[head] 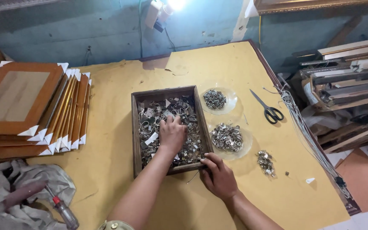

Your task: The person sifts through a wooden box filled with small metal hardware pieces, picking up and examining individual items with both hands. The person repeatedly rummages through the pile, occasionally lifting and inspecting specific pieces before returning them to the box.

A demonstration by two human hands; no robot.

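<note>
We see a worktable [120, 179] under creased yellow paper against a scuffed blue wall [86, 34]. At nine o'clock sits a stack of wooden picture frames [26, 110] with white corner guards. At centre, a shallow dark wooden tray [135, 127] holds small metal hangers [188, 110]; our left hand [172, 134] presses into them, grip hidden. Our right hand [219, 176] clasps the tray's near corner. At three o'clock lie clear dishes [231, 138] and black scissors [269, 108].
</note>
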